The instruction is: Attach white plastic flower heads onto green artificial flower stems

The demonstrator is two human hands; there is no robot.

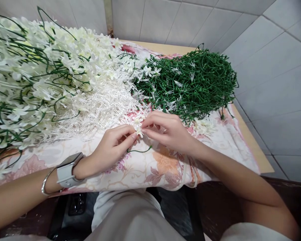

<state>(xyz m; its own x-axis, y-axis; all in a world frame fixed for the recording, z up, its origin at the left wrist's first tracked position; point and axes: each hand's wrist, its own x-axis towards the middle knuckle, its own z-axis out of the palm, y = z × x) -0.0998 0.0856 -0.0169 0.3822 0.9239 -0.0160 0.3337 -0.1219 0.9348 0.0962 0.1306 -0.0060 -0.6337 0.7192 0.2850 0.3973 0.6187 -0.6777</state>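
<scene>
Over the front of the table, a small white artificial flower (139,131) is pinched between the fingertips of my left hand (115,144). From the right, the thumb and forefinger of my right hand (167,130) close on the same flower at its petals. Whether a smaller piece is also between those fingertips is too small to tell. A thin green stem (143,151) curves out below my left fingers; its join to the flower is hidden. Just beyond my hands lies a heap of white plastic stamen pieces (90,113).
Finished-looking white flowers with green stems (47,73) are piled high at the left. A mound of green plastic stems (195,82) stands at the back right, near some loose white petals (204,126). Floral cloth (90,157) covers the table; tiled walls (273,83) rise behind and right.
</scene>
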